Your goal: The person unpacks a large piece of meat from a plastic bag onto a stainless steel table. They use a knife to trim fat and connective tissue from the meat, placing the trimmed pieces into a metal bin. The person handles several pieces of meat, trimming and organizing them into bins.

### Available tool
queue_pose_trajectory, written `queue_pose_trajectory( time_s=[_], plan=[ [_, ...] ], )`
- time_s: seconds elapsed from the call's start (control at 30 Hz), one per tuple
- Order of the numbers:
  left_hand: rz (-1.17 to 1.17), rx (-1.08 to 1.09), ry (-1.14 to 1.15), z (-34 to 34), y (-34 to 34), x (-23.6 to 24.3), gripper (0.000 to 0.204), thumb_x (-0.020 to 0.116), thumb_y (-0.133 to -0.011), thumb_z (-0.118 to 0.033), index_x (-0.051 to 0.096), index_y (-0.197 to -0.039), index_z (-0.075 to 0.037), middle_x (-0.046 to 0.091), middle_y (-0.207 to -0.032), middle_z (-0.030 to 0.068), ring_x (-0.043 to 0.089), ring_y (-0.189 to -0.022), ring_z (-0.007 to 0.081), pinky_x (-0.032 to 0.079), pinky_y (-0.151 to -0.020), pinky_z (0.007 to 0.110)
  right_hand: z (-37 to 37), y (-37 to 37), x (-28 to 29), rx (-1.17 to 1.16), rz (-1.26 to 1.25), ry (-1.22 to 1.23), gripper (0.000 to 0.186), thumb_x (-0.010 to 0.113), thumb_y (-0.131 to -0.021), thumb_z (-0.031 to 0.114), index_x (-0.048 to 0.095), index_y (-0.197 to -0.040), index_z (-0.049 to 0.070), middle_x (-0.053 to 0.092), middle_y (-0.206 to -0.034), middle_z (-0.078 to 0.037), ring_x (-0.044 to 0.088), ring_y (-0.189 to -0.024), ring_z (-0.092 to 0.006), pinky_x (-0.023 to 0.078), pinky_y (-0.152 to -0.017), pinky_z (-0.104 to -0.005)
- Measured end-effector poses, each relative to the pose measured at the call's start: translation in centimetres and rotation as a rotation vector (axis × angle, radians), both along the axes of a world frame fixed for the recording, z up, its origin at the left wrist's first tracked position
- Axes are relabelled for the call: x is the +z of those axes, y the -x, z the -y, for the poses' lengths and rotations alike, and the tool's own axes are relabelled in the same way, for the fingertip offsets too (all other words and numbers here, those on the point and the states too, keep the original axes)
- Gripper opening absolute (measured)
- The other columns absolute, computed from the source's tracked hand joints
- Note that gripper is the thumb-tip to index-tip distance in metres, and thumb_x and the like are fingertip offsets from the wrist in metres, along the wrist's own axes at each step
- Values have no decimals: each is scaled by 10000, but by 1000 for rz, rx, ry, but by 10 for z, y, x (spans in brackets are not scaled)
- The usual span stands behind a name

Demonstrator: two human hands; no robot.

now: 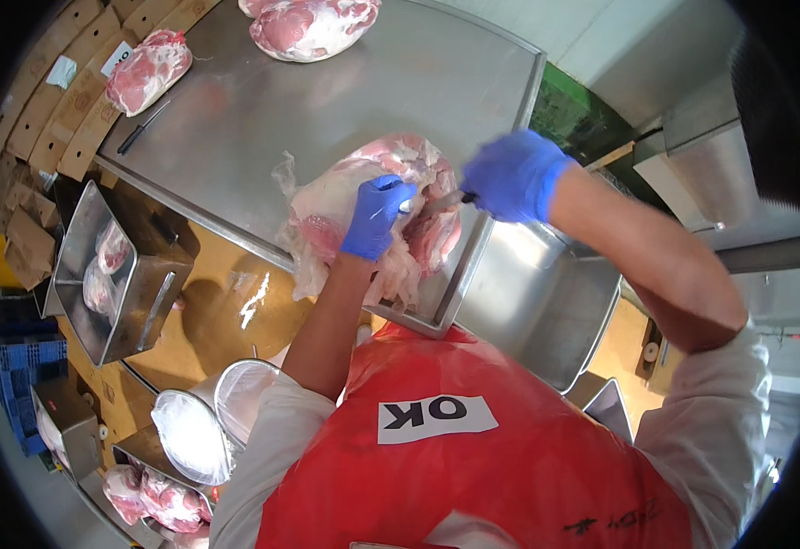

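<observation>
A large raw cut of meat [414,156], pink with pale fat and loose membrane, lies at the near right corner of the steel table. My left hand [372,218], in a blue glove, is closed over the middle of it. A small white end shows by its fingers; I cannot make out what it is. My right hand [517,177], also gloved in blue and slightly blurred, is closed around a knife's dark handle, just right of the meat. The knife blade [441,203] points left and meets the meat's right side, its tip hidden there.
More meat cuts [313,27] lie at the table's far edge and far left, near a thin dark-handled tool [131,135]. A steel basin [533,302] adjoins the steel table [400,78] at right. Steel bins [144,306], some holding meat, stand at left, below stacked cardboard boxes [80,101].
</observation>
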State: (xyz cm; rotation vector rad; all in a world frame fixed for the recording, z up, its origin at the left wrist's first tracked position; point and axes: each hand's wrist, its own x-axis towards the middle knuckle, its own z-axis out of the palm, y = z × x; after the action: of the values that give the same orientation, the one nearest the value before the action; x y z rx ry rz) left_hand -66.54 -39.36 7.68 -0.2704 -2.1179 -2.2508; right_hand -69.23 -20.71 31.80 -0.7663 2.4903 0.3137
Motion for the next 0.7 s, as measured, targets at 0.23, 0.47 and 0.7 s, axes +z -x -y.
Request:
queue_pose_trajectory(
  time_s=[0.23,0.47,0.7],
  plan=[
    [301,56,-370,7,-1,27,29,637,-891,-65,656,-869,-65,579,-809,-28,570,-764,108,479,-709,271,-128,-65,-79,2,-110,337,453,591,-967,328,566,-1417,287,684,-808,-150,680,-730,-367,544,-658,-485],
    [404,23,-562,17,8,23,149,667,-873,-83,595,-754,-137,533,-731,-51,534,-682,79,441,-647,249,-159,-91,-163,3,-270,583,546,649,-934,338,521,-1463,293,629,-702,-109,619,-540,-319,502,-521,-452],
    [349,-5,-626,16,8,12,68,685,-872,-95,637,-829,-117,573,-761,-26,562,-698,93,476,-684,256,-175,-106,-218,42,-436,765,548,682,-919,319,538,-1445,274,600,-659,-106,597,-508,-314,488,-475,-445]
  ],
)
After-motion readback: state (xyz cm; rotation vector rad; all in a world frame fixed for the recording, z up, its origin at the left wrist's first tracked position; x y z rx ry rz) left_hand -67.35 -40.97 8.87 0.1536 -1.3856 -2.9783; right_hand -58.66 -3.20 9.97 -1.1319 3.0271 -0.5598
